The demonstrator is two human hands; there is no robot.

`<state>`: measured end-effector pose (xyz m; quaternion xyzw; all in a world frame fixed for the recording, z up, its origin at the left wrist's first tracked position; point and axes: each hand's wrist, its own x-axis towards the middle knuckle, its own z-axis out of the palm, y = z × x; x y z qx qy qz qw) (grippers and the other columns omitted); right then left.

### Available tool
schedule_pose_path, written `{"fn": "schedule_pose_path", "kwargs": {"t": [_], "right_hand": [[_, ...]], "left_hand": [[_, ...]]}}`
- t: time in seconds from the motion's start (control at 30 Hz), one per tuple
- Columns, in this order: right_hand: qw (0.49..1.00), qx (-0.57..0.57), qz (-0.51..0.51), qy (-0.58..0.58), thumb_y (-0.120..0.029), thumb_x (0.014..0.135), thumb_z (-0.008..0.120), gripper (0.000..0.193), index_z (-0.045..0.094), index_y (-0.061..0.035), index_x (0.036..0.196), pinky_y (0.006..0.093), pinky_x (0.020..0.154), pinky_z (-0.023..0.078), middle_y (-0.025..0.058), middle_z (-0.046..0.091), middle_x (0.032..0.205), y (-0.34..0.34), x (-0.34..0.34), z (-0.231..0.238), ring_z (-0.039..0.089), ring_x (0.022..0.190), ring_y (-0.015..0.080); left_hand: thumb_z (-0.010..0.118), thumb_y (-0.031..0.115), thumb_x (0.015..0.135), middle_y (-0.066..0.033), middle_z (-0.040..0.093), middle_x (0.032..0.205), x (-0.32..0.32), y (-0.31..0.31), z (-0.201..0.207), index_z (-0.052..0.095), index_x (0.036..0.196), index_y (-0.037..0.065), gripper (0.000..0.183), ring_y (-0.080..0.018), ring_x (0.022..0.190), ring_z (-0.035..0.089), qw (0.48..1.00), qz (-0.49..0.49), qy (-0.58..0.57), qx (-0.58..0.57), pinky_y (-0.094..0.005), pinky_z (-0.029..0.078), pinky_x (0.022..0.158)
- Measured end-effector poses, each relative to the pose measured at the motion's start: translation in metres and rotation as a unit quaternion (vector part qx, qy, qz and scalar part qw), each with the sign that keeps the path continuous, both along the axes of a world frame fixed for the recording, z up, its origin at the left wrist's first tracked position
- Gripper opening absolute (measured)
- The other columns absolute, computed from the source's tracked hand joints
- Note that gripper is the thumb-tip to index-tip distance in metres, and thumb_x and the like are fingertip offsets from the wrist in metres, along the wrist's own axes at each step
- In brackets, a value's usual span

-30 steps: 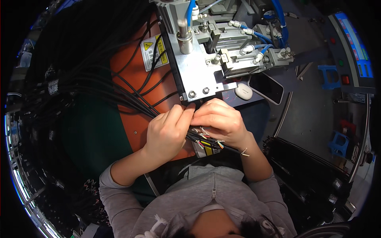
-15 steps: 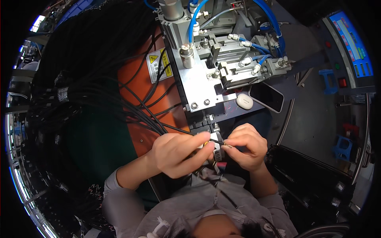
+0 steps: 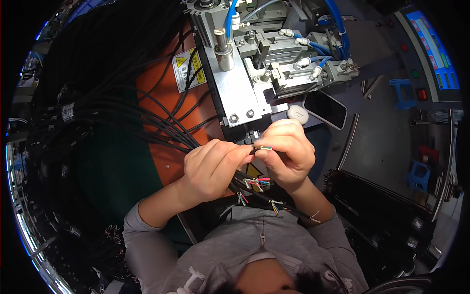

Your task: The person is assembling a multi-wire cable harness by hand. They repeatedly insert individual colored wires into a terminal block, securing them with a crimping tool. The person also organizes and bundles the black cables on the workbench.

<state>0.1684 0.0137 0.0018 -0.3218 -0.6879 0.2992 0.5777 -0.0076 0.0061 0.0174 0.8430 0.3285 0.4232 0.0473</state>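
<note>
My left hand point(image 3: 211, 170) is closed in a pinch on a thin black cable, close to its end. Fingertip to fingertip with it, my right hand point(image 3: 290, 158) pinches that same end, where short coloured wires point(image 3: 265, 148) poke out between thumb and forefinger. Below both hands hang several more black cables with stripped ends; one shows a fan of red, white and blue wires point(image 3: 257, 183), another a splayed tuft point(image 3: 275, 206) nearer my body. My fingers hide part of the held cable.
A metal machine point(image 3: 240, 93) with blue air hoses stands just beyond my hands. Beside it lie a white rounded case point(image 3: 297, 114) and a dark phone point(image 3: 325, 110). A large bundle of black cables point(image 3: 68, 110) spreads over the left side. At the right is a lit screen point(image 3: 433, 51).
Both hands have moved away from my body, toward the machine, and meet at the cable end. Coloured wires now show at my right fingertips, and several stripped cable ends have come into sight below.
</note>
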Motion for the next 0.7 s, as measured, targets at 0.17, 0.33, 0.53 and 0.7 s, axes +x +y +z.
{"fn": "schedule_pose_path", "kwargs": {"t": [0.17,0.33,0.53,0.7], "right_hand": [[0.971,-0.188,0.075,0.125,0.000,0.071,0.075,0.012,0.068,0.0007,0.080,0.0279,0.070,0.047,0.0091,0.066,0.081,0.002,0.001,-0.004,0.061,0.076,0.0180],[0.977,-0.169,0.013,0.133,0.003,0.070,0.076,0.013,0.066,0.0003,0.078,0.0267,0.068,0.047,0.0100,0.065,0.079,-0.002,-0.005,-0.002,0.060,0.074,0.0171],[0.992,-0.079,-0.072,-0.069,0.000,0.072,0.074,0.014,0.061,-0.0023,0.077,0.0283,0.065,0.044,0.0079,0.061,0.076,-0.004,0.001,0.004,0.056,0.071,0.0189],[0.977,-0.181,0.002,-0.115,-0.009,0.080,0.069,0.014,0.057,-0.0014,0.080,0.0277,0.067,0.042,0.0058,0.056,0.077,-0.001,0.017,0.005,0.052,0.072,0.0176]], "left_hand": [[0.071,0.009,0.075,-0.0061,0.057,0.073,0.000,-0.001,-0.003,0.063,0.090,-0.001,0.021,-0.0167,0.058,0.056,1.000,0.005,0.000,-0.007,-0.0268,0.043,0.045],[0.069,0.010,0.074,-0.0060,0.056,0.077,0.001,0.000,-0.003,0.063,0.093,-0.001,0.023,-0.0156,0.061,0.056,1.000,0.003,0.024,-0.016,-0.0261,0.042,0.046],[0.063,0.009,0.067,-0.0047,0.055,0.078,-0.001,-0.004,-0.011,0.065,0.097,-0.001,0.032,-0.0131,0.060,0.054,0.998,0.020,0.063,-0.008,-0.0239,0.038,0.044],[0.062,0.009,0.068,-0.0022,0.055,0.076,0.001,-0.005,-0.013,0.066,0.100,-0.001,0.034,-0.0109,0.059,0.053,0.992,0.038,0.114,0.022,-0.0225,0.037,0.044]]}}
